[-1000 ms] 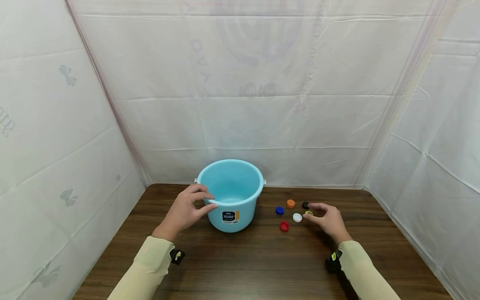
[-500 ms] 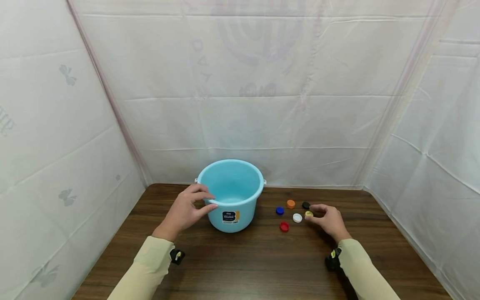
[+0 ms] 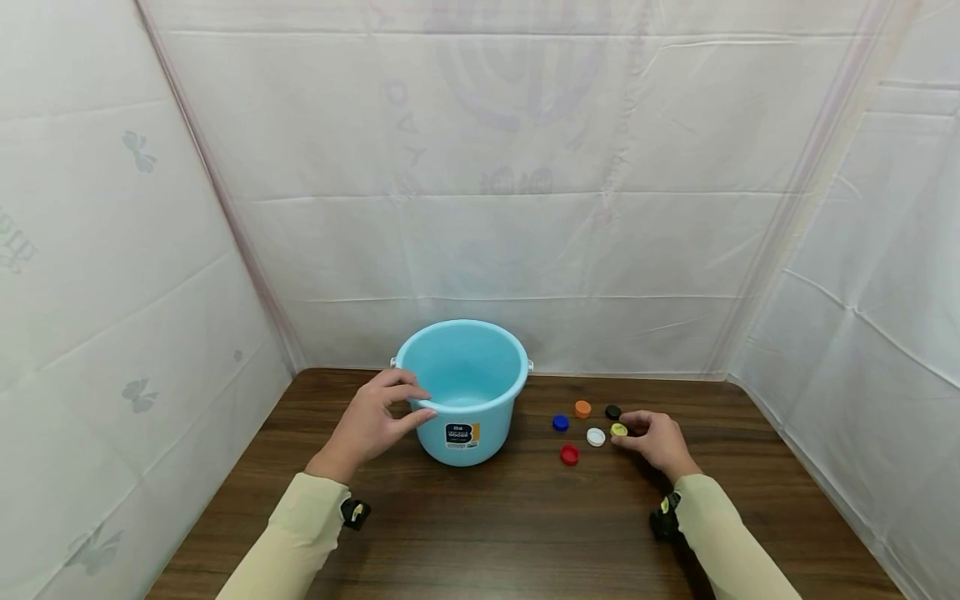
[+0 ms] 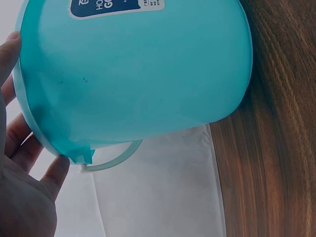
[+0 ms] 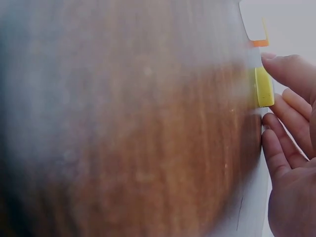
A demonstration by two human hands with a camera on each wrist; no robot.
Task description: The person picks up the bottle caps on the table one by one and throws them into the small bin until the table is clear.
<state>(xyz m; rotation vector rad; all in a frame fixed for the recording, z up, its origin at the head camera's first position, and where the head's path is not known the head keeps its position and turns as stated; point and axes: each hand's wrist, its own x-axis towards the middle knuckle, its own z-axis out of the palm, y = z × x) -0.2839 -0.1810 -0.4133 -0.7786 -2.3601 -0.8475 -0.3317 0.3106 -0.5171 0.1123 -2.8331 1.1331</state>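
Observation:
My left hand (image 3: 371,421) holds the near left rim of a light blue plastic bucket (image 3: 480,429), which stands upright. In the left wrist view, several fingers lie behind the bucket's rim (image 4: 29,113). My right hand (image 3: 662,442) is low over the table at a small yellow bottle cap (image 3: 618,430). Thumb and forefinger stand on either side of this cap. The right wrist view shows the yellow cap (image 5: 264,87) with a narrow gap between it and the thumb.
Orange (image 3: 582,409), black (image 3: 612,412), blue (image 3: 560,423), white (image 3: 596,437) and red (image 3: 569,454) caps lie right of the bucket on the dark wooden table (image 3: 480,533). White sheeting (image 3: 480,250) walls the back and both sides.
My right hand has drawn slightly back to the right, and its fingers cover less of the yellow cap. The left hand and bucket have not moved.

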